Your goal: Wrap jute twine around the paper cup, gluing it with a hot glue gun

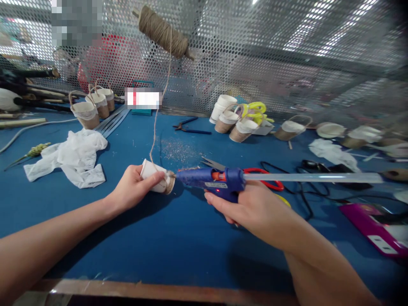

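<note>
My left hand (135, 185) is closed around a small white paper cup (149, 172), tipped on its side, with brown twine at its right end. From the cup, a strand of twine (155, 131) runs up to a spool (163, 32) on the mesh. My right hand (251, 206) grips a blue hot glue gun (207, 178) by its handle. Its nozzle meets or nearly meets the twined end of the cup; I cannot tell which. A long clear glue stick (312, 177) sticks out of the gun's back. Red-handled scissors (264, 174) lie partly hidden behind the gun.
Twine-wrapped cups with handles (87, 114) stand at the back left, and more cups (244, 127) at the back right. White lace (73, 157) lies to the left, pliers (189, 126) behind. Black cables (306, 191) and a purple power strip (372, 229) occupy the right side.
</note>
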Motion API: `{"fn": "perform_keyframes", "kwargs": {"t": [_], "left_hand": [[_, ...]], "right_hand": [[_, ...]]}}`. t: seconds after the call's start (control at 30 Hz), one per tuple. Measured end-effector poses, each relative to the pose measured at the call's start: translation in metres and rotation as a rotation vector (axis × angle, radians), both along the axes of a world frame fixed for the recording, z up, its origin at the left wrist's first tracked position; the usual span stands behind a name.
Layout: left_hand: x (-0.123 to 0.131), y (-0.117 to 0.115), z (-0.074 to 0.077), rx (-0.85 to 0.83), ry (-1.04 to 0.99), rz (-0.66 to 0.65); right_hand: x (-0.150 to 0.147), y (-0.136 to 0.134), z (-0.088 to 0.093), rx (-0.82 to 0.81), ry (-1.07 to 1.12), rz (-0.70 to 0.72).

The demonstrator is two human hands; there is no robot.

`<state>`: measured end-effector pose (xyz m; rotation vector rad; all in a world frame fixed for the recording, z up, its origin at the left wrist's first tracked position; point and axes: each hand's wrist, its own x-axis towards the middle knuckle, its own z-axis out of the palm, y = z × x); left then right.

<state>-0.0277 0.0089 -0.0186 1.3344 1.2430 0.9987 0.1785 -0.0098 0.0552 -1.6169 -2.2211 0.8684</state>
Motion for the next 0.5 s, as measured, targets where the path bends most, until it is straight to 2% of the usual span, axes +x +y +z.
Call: {"fn": "perform_keyframes", "kwargs": {"t": [0.5], "left_hand": [[0.0016, 0.0000, 0.0001, -0.007, 0.006, 0.010]], "right_hand": [[0.0011, -0.0019, 0.0008, 0.102, -0.118, -0.011]]}}
